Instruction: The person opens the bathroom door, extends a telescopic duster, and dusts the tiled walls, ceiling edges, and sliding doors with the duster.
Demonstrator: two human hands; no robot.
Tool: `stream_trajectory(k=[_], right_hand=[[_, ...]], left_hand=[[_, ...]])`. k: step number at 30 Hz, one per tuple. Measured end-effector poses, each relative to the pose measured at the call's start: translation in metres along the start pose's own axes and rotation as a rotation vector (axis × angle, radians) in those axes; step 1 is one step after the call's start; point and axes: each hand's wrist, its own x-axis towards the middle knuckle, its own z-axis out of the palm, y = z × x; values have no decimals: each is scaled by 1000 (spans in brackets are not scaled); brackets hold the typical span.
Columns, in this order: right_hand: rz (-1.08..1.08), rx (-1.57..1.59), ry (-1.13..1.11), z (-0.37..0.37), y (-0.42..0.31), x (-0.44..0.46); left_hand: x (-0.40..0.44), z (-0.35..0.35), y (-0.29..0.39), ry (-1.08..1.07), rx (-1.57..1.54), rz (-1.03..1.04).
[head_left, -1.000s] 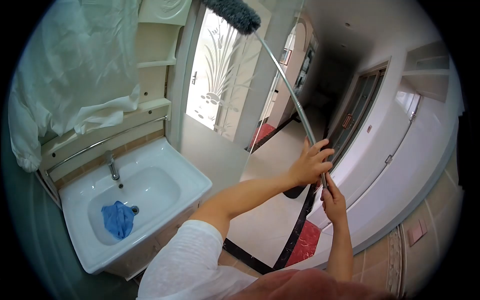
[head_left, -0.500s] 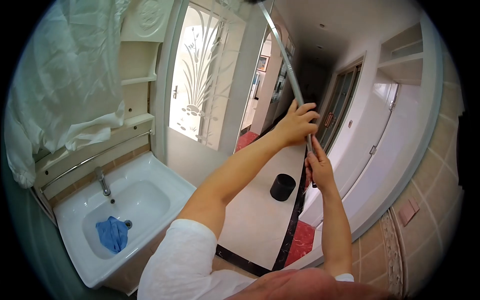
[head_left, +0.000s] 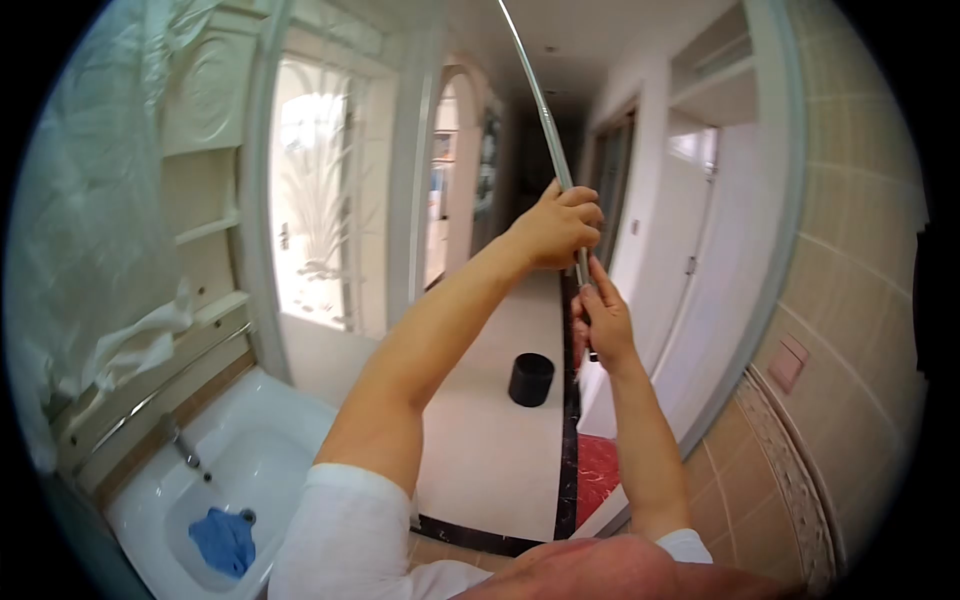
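A slim silver metal pole (head_left: pixel 547 118), in joined sections like a telescopic one, slants up and leftward from my hands past the top edge of the head view. Its upper end is out of sight. My left hand (head_left: pixel 560 230) is wrapped round the shaft, higher up. Just below it, my right hand (head_left: pixel 604 318) grips the lower part, where a dark end shows under the fingers. Both arms are stretched forward, raised toward a doorway.
On the left is a white sink (head_left: pixel 280 408) with a faucet (head_left: pixel 182 442) and a blue cloth (head_left: pixel 223 541). Plastic sheeting (head_left: pixel 90 250) hangs above it. A black bin (head_left: pixel 531 380) stands on the hallway floor. A tiled wall (head_left: pixel 860 200) rises on the right.
The view has swung, so the sink, doorway and bin appear farther left. The dark piece at the pole's top has left the frame. Both hands keep their hold.
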Motion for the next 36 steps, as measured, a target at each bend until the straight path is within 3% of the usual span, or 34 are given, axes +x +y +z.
stream_trajectory(k=[6,14,17,19,21,23,26,29,36], right_hand=[[-66,17,181,-15,-27,-52],[-197,-119,421,-76,-60,-116],[-227,-201,484,-104,-83,-126],[-234,-259,529,-120,-106,-124],[-282,-356,581,-134,-145,-110],[-382,-405,486,-155,-186,-81],[-432,-588,581,-194,-249,-34],[-399,-901,680,-206,-301,-6],[-344,-912,713,-201,-330,32]], left_hand=[[51,9,47,-108,24,127],[122,41,128,233,-208,293],[157,44,150,304,-257,315],[185,46,158,245,-224,326],[215,50,170,532,-181,151],[232,45,177,522,-118,108],[241,42,183,653,-276,-102],[219,52,186,499,-244,-108],[146,68,172,288,-297,-140]])
